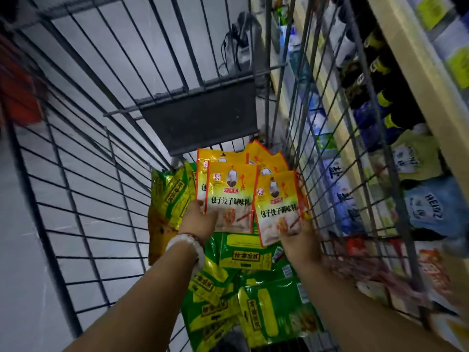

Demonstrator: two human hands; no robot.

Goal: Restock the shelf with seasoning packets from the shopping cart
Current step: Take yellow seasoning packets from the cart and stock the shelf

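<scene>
Yellow seasoning packets (229, 196) pinched in left hand (200, 218), more clamped in right hand (300, 240); square both stacks above shopping cart (83, 199), then lift toward shelf (416, 80).

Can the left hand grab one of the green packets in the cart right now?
Probably not yet. The left hand is already holding yellow packets. The green packets lie uncovered just below it in the cart, so it only needs freeing first.

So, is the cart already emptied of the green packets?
No, many green packets lie in the cart under both hands, which hold yellow packets.
</scene>
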